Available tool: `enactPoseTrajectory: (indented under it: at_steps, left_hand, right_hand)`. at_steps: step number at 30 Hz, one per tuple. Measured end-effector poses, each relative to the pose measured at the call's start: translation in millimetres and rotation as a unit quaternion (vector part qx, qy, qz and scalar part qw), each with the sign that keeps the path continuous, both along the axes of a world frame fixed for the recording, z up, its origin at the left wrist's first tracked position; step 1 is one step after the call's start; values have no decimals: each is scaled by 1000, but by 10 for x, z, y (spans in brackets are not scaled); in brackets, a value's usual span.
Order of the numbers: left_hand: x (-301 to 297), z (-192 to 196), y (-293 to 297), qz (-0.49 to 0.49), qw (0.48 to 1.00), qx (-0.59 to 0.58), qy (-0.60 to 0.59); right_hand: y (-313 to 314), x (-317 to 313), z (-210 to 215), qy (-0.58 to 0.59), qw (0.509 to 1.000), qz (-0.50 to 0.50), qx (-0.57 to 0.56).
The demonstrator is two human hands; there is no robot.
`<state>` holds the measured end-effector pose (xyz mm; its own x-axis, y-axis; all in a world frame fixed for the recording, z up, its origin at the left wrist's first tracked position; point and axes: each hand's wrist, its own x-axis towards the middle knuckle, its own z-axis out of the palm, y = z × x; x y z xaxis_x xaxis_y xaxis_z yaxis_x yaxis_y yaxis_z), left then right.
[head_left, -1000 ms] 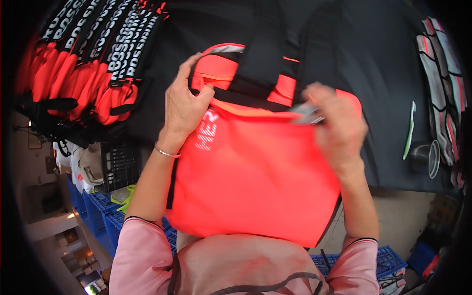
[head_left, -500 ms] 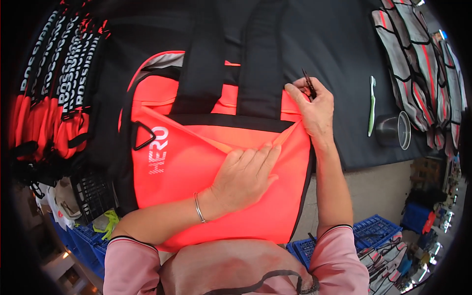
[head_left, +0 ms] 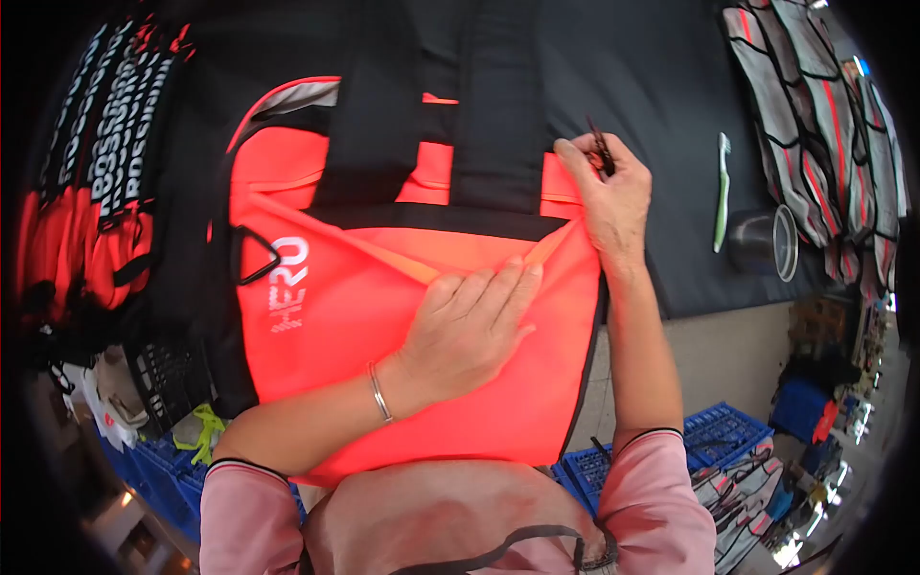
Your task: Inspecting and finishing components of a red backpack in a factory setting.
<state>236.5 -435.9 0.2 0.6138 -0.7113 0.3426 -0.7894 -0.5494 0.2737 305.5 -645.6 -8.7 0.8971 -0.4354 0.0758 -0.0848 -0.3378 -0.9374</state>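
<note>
A bright coral-orange and black backpack (head_left: pixel 508 412) lies in front of me, its two black shoulder straps (head_left: pixel 496 125) stretching away over the table. My left hand (head_left: pixel 465 326) rests flat on the orange panel with fingers extended, pressing down the folded-back edge of a pocket opening. At the opening's right corner, my right hand (head_left: pixel 618 196) pinches the orange fabric between thumb and fingers. Dark pointed thread snips (head_left: pixel 601 149) are tucked in that same hand, tips pointing away; their handles are hidden. A black triangular ring (head_left: pixel 259 257) sits on the panel's left side.
Black cloth (head_left: pixel 661 105) covers the table. Right of the bag are a green-white toothbrush (head_left: pixel 722 192), a dark cup (head_left: pixel 762 241) on its side and stacked grey straps (head_left: pixel 791 125). Orange-black straps (head_left: pixel 105 201) hang left. Blue crates (head_left: pixel 724 433) stand below the table edge.
The bag and my left hand appear slightly further left and up in the picture as the view shifts. Both hands keep their places on the fabric.
</note>
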Motion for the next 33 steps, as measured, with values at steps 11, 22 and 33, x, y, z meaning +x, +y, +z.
enactPoseTrajectory:
  at_steps: [11,22,33]
  left_hand:
    - [471,179,735,87,990,108,-15]
    - [1238,65,214,84,996,1,-31]
    - [2369,777,462,117,709,-509,475]
  right_hand:
    - [-78,73,-57,12,998,7,-60]
    - [-180,1183,209,87,992,80,52]
    - [648,339,705,-107,975,193,29]
